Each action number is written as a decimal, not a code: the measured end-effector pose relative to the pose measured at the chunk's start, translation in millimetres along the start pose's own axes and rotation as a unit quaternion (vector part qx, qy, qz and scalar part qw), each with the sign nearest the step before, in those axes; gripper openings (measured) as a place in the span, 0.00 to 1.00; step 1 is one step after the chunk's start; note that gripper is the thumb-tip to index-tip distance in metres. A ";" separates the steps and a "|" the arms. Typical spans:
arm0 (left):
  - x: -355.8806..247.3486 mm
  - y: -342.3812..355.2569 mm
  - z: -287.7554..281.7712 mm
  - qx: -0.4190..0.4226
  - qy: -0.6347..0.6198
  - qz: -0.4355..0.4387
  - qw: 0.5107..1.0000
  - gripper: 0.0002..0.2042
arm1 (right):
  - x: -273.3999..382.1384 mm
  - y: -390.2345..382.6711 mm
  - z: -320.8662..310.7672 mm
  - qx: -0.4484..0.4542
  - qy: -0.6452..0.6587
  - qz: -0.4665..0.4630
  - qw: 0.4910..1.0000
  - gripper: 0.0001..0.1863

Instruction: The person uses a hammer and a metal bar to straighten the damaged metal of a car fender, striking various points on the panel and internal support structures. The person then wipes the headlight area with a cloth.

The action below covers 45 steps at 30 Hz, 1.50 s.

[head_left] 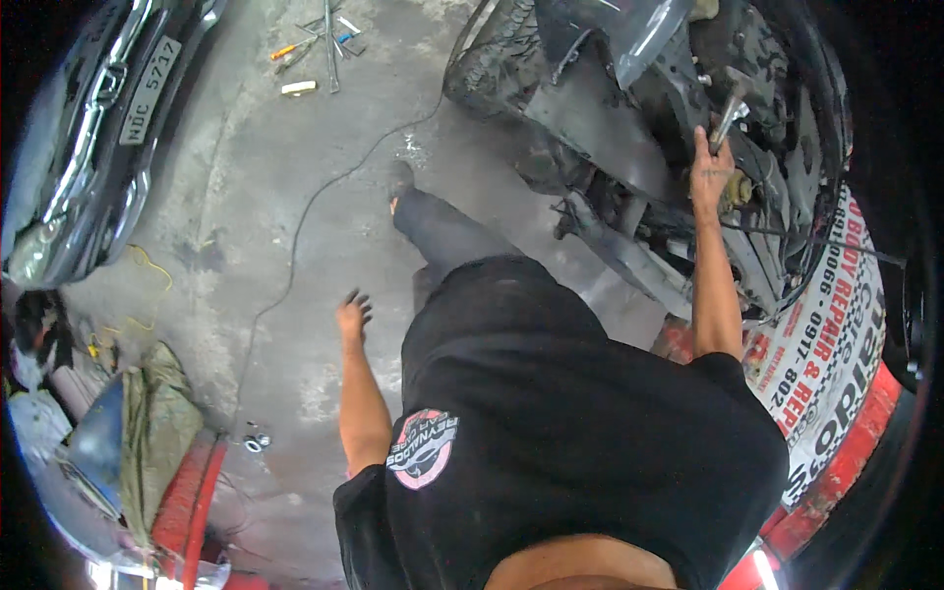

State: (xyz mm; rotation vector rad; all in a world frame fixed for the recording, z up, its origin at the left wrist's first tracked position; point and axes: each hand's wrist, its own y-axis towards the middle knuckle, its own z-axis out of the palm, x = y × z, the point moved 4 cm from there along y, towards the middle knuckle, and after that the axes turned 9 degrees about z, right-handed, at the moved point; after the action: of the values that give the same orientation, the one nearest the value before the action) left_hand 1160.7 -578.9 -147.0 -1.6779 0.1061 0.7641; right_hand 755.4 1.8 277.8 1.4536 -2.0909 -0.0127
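My right hand (711, 175), at the end of an outstretched arm, is closed around the handle of a hammer (729, 116). Its metal head points away from me, over the opened body of a dark, partly dismantled car (610, 138). Bare panels, brackets and dark cavities show around the hand. My left hand (354, 315) hangs over the concrete floor at my left side. Its fingers are apart and nothing is in them.
A dark cable (295, 246) winds across the floor. Hand tools (329, 49) and a small white block (298, 88) lie far ahead. Another car's bumper (108, 147) stands left. A red frame (202, 492) with a draped cloth (162, 413) stands near left; a printed banner (821, 334) hangs right.
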 end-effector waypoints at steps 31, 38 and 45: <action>-760.5 412.9 -45.4 0.241 0.476 0.116 0.838 0.24 | 147.0 -259.8 163.6 -0.292 0.013 0.535 0.793 0.24; -863.7 470.0 91.2 0.266 0.527 0.154 0.792 0.24 | 235.0 -328.7 354.8 -0.065 0.372 0.771 0.512 0.11; -839.7 367.1 339.0 0.488 0.645 0.206 0.551 0.22 | 247.9 -275.2 449.3 0.347 0.128 0.649 0.665 0.10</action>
State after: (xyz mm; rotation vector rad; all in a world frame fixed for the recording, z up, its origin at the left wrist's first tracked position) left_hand 193.4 -649.3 -27.2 -0.7174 1.6873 -0.4280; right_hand 723.7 -462.9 -71.6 -0.1305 -2.4706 1.5556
